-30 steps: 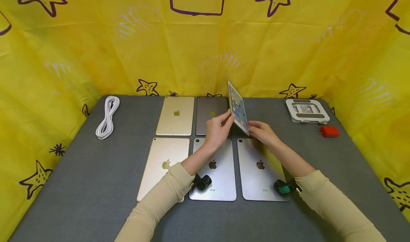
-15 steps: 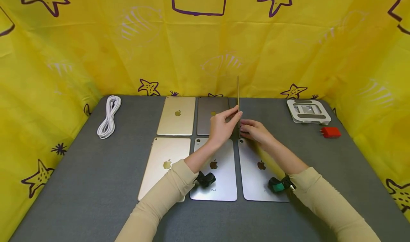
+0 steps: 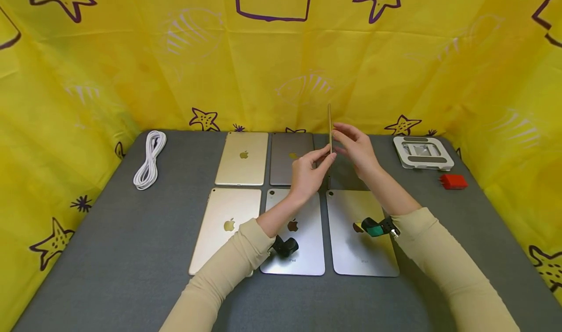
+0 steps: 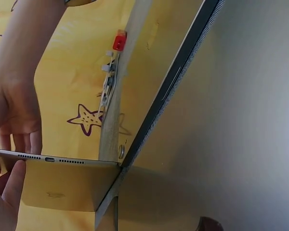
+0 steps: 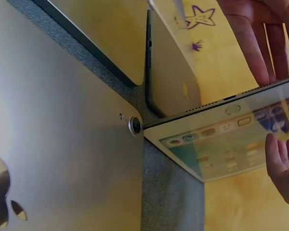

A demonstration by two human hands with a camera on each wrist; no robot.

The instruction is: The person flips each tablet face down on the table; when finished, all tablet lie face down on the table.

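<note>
An iPad [image 3: 330, 127] stands on edge, seen nearly edge-on in the head view. Its lit-looking screen with app icons and a round home button [image 5: 232, 109] show in the right wrist view. My left hand [image 3: 307, 173] pinches its near edge, thumb on the back side. My right hand [image 3: 357, 149] is at the screen side, fingers extended, fingertips right at the glass. Below lie a silver iPad [image 3: 362, 244] and another silver iPad [image 3: 303, 244], both back up. A dark grey iPad [image 3: 281, 171] lies just left of the upright one.
A gold iPad [image 3: 241, 171] and a larger pale gold iPad [image 3: 224, 249] lie face down at left. A coiled white cable [image 3: 149, 161] is far left. A white folding stand [image 3: 423, 165] and a red plug adapter [image 3: 453, 181] sit at right. Yellow cloth [image 3: 272, 49] surrounds the grey table [image 3: 110, 254].
The iPad has turned from showing its screen at a slant to edge-on and upright. My right hand has left its lower edge and risen up the screen side. My left hand keeps its pinch.
</note>
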